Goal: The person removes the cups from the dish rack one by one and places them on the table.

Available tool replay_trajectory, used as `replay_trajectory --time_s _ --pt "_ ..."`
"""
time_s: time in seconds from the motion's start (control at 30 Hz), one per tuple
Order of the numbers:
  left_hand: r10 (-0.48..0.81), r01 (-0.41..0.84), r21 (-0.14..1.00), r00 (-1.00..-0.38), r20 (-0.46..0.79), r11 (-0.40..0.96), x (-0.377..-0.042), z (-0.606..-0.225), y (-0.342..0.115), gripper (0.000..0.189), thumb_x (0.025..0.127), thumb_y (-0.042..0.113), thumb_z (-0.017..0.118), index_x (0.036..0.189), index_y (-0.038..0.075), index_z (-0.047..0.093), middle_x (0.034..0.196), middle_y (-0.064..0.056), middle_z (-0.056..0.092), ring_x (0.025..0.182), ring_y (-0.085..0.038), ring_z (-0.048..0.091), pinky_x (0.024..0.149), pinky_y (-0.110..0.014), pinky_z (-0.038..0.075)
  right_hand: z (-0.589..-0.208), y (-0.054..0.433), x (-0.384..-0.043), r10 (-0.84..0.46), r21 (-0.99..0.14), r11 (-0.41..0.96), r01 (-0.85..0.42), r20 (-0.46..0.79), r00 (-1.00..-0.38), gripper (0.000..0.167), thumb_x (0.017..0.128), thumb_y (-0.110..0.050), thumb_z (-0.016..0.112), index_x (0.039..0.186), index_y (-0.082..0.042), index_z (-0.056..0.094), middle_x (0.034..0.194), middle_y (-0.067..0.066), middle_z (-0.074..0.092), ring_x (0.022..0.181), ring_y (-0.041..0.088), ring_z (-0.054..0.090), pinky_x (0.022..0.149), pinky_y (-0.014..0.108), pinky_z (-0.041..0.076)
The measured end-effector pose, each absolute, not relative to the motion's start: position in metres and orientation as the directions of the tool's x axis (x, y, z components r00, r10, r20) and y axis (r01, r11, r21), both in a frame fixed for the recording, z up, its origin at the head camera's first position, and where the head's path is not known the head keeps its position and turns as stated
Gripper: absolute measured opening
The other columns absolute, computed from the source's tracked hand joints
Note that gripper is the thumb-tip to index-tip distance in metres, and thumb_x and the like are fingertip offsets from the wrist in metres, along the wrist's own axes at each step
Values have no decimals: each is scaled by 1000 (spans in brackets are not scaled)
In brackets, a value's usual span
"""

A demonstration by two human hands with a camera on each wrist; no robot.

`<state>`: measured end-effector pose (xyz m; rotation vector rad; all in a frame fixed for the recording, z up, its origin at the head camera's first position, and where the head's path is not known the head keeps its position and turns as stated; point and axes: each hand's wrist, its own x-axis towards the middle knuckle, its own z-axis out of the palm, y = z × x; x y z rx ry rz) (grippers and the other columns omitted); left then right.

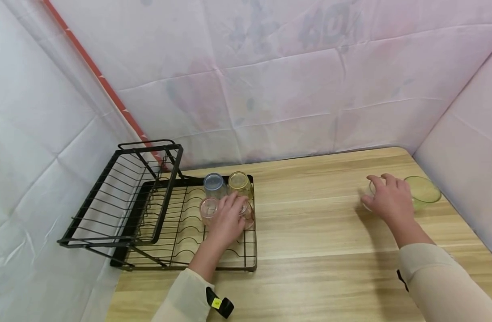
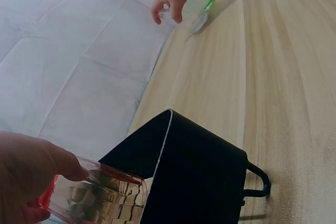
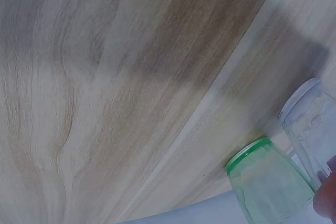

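Note:
My left hand (image 1: 228,218) grips a pink glass (image 1: 248,218) that stands upside down at the right end of the black dish rack (image 1: 256,250). In the left wrist view, thumb and finger lie along the sides of this pink glass (image 2: 113,195), beside the rack's black wall. Another pink glass, a blue glass (image 1: 214,184) and a yellow glass (image 1: 239,181) stand close around that hand. On the table's right side, my right hand (image 1: 392,200) has its fingers and thumb around a clear glass (image 3: 311,121). Next to it stands a green glass (image 1: 423,189).
The rack's raised upper tier (image 1: 121,201) stands to the left, over part of the lower tier. Wood-grain table (image 1: 310,232) lies between the rack and the right hand. Pale cloth walls (image 1: 278,103) enclose the back and sides.

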<state>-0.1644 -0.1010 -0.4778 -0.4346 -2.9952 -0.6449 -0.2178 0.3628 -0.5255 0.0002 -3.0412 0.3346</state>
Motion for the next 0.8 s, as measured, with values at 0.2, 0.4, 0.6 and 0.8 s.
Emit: replay_trajectory --time_s 0.2,0.4,0.6,0.8 --pt "253 272 388 -962 100 880 -164 -478 -97 63 82 6 70 139 22 50 151 -10 41 139 -36 36 98 -55 48 -522 364 -217 7 -237 971 -8 59 -998 64 87 -33 64 140 -5 41 139 39 28 120 65 25 106 71 11" --pt "245 263 360 -965 96 895 -163 -476 -94 61 82 7 71 138 21 51 146 -11 44 136 -33 39 96 -51 50 -516 362 -215 -32 -248 968 -46 60 -998 71 88 -39 66 142 -3 37 141 42 24 127 64 19 107 72 9" --pt "253 263 339 -965 74 903 -165 -474 -92 59 86 16 74 140 21 51 146 -14 41 136 -35 40 95 -50 50 -510 357 -210 -54 -218 973 -78 112 -992 70 88 -37 68 142 -4 37 142 40 24 132 62 14 108 72 7" --pt "257 266 353 -964 73 897 -165 -472 -91 57 85 12 76 137 18 55 146 -17 42 134 -38 41 95 -51 51 -505 349 -205 -63 -213 972 -94 150 -987 68 87 -35 68 141 -4 40 142 40 28 132 61 18 109 71 11"
